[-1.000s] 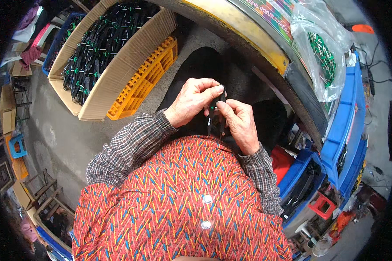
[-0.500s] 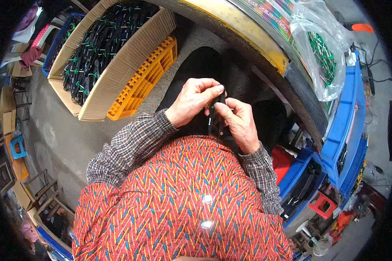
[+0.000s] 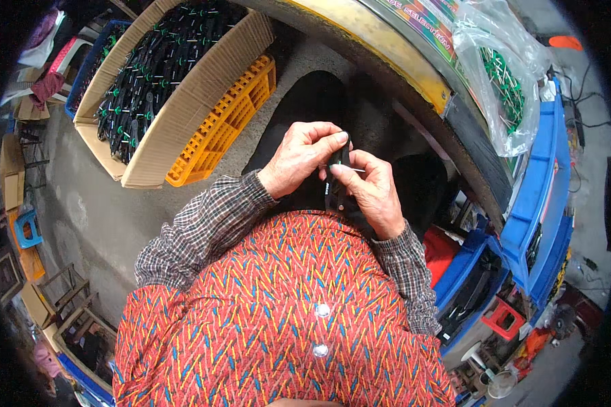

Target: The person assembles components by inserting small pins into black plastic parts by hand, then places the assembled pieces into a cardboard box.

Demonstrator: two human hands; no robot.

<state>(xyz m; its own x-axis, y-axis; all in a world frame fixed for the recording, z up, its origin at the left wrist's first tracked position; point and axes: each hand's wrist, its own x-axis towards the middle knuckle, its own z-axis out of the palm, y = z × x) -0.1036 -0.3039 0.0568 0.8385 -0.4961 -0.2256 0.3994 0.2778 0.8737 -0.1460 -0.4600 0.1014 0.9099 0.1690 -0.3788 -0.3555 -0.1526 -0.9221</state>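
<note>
Centrally, one slender black piece (image 3: 328, 197), parted into two arms at its near end, held in front of the body; its far end is largely covered by the fingers. Left hand (image 3: 300, 160): thumb and fingers pinched together on the far end of the piece. Right hand (image 3: 377, 195): thumb and fingertips narrowed on its right side; a thin pale pin (image 3: 358, 169) shows beside the thumb, its fixing hidden.

Worn: patterned red garment (image 3: 278, 271), filling the near side; checked sleeves (image 3: 210, 211) at both wrists.

Far left: one open cardboard carton (image 3: 173, 139), heaped with black pieces (image 3: 156, 81) bearing green and silvery parts; beside it, right, a yellow slatted crate (image 3: 224, 125); beyond it, left, a blue tray (image 3: 77, 102), partly hidden by the carton.

Far right: one bench (image 3: 478, 159), its curved edge closing off that side near the knees; upon it, a clear plastic bag (image 3: 470, 51) of green parts with pale shafts (image 3: 502, 88).

Right: blue bins (image 3: 523, 207), one holding dark items; a red stool (image 3: 504, 319), nearer.

Left, well apart: a small blue stool (image 3: 28, 229).
</note>
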